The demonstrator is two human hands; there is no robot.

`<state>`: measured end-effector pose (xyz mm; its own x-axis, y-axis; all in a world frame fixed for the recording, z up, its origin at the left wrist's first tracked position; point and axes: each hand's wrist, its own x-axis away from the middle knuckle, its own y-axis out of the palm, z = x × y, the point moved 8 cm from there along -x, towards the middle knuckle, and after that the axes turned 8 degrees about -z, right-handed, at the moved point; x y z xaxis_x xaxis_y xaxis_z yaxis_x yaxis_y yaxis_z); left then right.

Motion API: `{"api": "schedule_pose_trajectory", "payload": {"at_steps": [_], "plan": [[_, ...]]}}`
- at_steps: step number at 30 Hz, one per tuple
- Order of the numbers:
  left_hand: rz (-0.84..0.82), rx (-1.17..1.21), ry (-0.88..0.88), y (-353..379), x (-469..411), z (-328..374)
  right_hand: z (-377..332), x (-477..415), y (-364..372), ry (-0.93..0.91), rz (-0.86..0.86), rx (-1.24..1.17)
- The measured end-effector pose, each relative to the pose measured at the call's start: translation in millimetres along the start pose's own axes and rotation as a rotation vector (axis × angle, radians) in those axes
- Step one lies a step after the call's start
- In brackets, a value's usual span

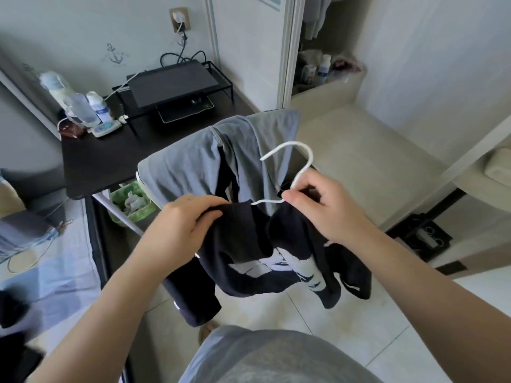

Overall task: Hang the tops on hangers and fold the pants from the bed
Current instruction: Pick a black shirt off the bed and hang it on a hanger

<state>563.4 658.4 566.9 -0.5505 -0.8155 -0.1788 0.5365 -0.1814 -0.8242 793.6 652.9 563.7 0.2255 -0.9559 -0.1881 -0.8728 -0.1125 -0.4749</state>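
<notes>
Standing in a grey shirt (262, 360), the person is getting a black top (243, 244) onto a white hanger (310, 158); the job is looking early.

The right grip (323, 208) is pinching the hanger's neck just under the hook, and the left grip (179, 222) is curling round the top's shoulder, seemingly pulling it over the wire arm. Below both grips the top is dangling, bunched and not yet sitting square. Just beyond the grips a grey garment (193, 161) is lying draped, unhung; whether it is a top or pants I cannot tell. Far left of the left grip, dark clothing (11, 308) is waiting on the bed (55, 272). No folded pants are showing, so I'd say most is left.
</notes>
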Motion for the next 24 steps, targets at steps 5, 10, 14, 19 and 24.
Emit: {"api": "schedule_pose_trajectory", "payload": {"at_steps": [5, 10, 14, 19, 24], "plan": [[0.041, -0.055, 0.061, 2.5, 2.1, -20.6, 29.7, 2.4, -19.2, 0.192, -0.092, -0.025], [0.024, 0.003, 0.002, 22.3, -3.1, -27.4, 37.5, 4.0, -17.3, 0.243, -0.261, 0.141], [-0.026, 0.053, -0.045, 25.5, -4.6, -30.2, 38.3, 4.8, -27.4, 0.245, -0.213, 0.190], [0.001, 0.100, -0.096, 23.2, -9.0, -37.7, 35.3, 7.9, -32.7, 0.192, -0.124, 0.122], [0.221, 0.137, -0.266, 17.1, 4.2, -59.1, 34.9, 10.3, -43.3, 0.185, -0.077, 0.101]]}}
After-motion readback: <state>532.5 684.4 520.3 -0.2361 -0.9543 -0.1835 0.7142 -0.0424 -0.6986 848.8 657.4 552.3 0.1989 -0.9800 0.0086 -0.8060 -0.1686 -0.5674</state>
